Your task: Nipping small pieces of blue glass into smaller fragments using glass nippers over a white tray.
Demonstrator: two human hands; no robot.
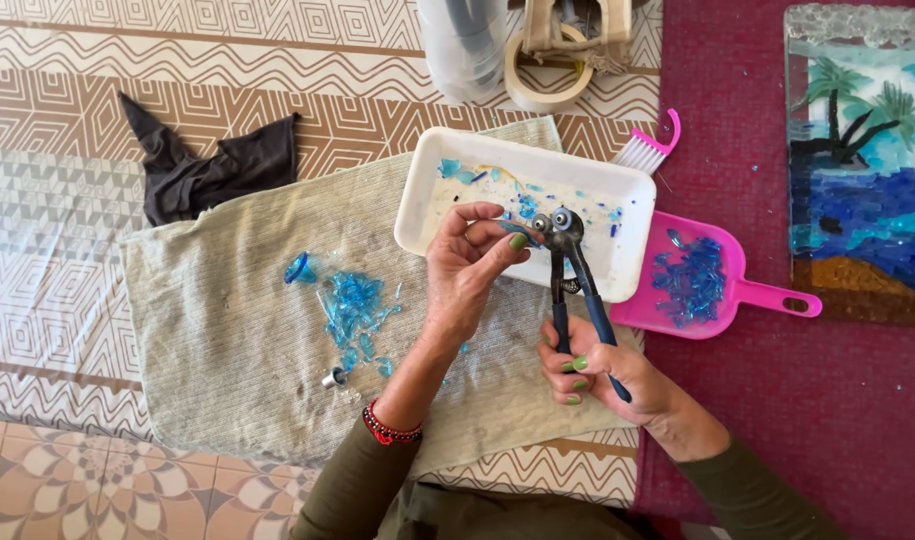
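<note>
Tabletop seen from above, covered in a brown and cream geometric cloth (228,60), with a maroon mat (778,400) on the right. Spread across the middle, a pale ribbed towel (228,330) strewn with blue glass shards (353,310). At the towel's upper right, a white tray (618,255) dotted with small blue chips. Over the tray's near edge, left hand (468,265) pinching a small blue glass piece (523,232) between thumb and fingertips, nails painted green, red bead bracelet (388,430) at the wrist. Right hand (603,370) closed around the blue handles of wheeled nippers (568,270), handles drawn close together, round cutting wheels meeting the glass piece right beside the left thumb. Just right of the tray, a pink dustpan (728,290) holding more blue glass, with a pink brush (653,148) above it. Far right, a mosaic panel (863,160) showing palm trees, blue water and a brown shore. At top, a tape roll (548,75) beside a clear plastic container (463,40). Upper left, a crumpled dark rag (208,170), partly overlapping the towel.
</note>
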